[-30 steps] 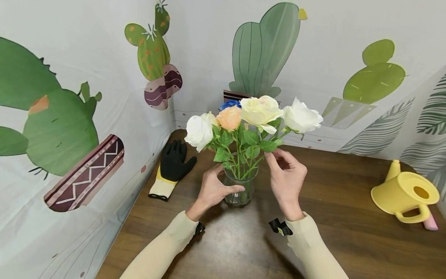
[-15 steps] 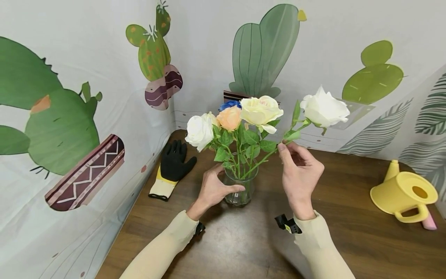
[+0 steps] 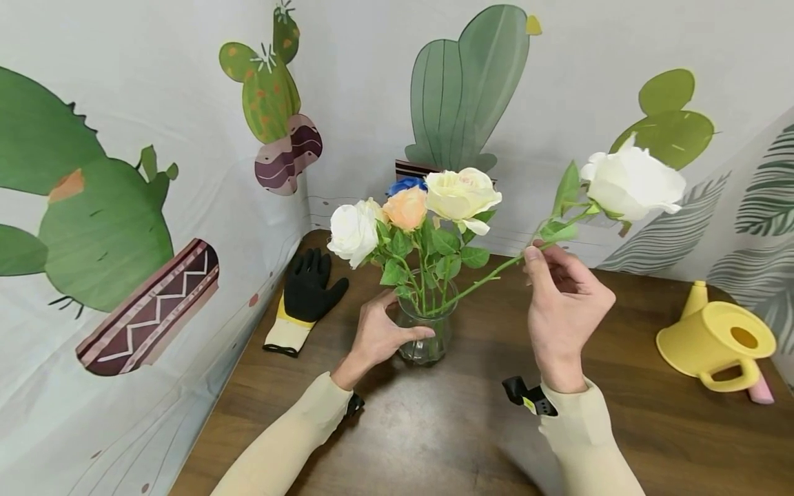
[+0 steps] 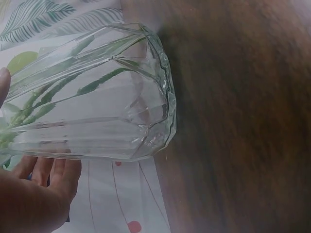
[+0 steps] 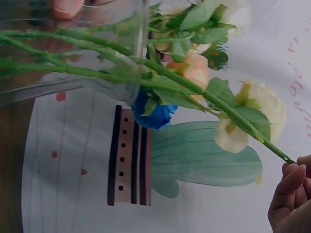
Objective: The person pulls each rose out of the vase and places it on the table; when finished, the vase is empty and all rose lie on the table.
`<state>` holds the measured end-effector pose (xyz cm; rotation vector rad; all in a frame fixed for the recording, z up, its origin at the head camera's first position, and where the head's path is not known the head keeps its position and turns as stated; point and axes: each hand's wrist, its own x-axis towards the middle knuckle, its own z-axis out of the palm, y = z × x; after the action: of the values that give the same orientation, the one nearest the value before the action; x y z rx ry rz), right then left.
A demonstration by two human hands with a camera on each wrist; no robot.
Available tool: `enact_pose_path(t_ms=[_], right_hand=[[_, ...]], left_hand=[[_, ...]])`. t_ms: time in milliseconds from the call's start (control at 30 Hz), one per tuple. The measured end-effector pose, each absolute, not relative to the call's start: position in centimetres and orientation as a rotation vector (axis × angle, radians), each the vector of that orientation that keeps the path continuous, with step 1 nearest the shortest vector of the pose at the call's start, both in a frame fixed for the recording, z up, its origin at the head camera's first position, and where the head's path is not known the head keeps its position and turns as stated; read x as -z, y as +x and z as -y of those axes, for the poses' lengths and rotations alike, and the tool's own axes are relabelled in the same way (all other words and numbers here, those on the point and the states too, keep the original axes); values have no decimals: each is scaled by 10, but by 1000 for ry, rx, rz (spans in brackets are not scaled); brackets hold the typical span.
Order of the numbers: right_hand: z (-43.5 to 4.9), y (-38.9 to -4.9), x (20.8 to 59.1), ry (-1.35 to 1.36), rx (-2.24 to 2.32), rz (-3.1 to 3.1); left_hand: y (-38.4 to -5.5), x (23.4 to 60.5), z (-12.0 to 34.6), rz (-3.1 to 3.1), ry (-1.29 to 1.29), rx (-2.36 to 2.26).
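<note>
My left hand (image 3: pixel 380 332) grips the clear glass vase (image 3: pixel 428 348), thumb across its front and fingers behind. In the left wrist view the faceted vase (image 4: pixel 97 111) shows green stems inside. My right hand (image 3: pixel 567 303) pinches the stem of a white rose (image 3: pixel 635 180) just below its leaves. That stem (image 5: pixel 209 99) slants down to the left over the vase rim, its lower end still inside the glass. A cream rose (image 3: pixel 462 196), a peach rose (image 3: pixel 406 208), a blue rose (image 3: pixel 407 184) and another white rose (image 3: pixel 352 233) stand in the vase.
A black, yellow and cream work glove (image 3: pixel 310 293) lies left of the vase. At the right stands a yellow watering can (image 3: pixel 713 341), with a pink object (image 3: pixel 761 391) partly behind it. A cactus-printed cloth (image 3: pixel 360 89) rises behind the wooden table (image 3: pixel 434 434).
My right hand has moved right, drawing the white rose away from the other flowers and partway up out of the vase. My left hand has stayed on the vase.
</note>
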<state>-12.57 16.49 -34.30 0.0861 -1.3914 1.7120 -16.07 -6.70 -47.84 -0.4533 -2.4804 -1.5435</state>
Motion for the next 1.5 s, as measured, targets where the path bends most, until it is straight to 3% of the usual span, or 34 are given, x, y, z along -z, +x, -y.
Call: enact_pose_path(t_ms=[1100, 1500], right_hand=[[-212, -92, 286, 61, -1790, 872], [-257, -80, 303, 14, -1773, 978]], left_hand=[[-160, 476, 67, 2488, -440, 1565], [-159, 475, 68, 2498, -444, 1551]])
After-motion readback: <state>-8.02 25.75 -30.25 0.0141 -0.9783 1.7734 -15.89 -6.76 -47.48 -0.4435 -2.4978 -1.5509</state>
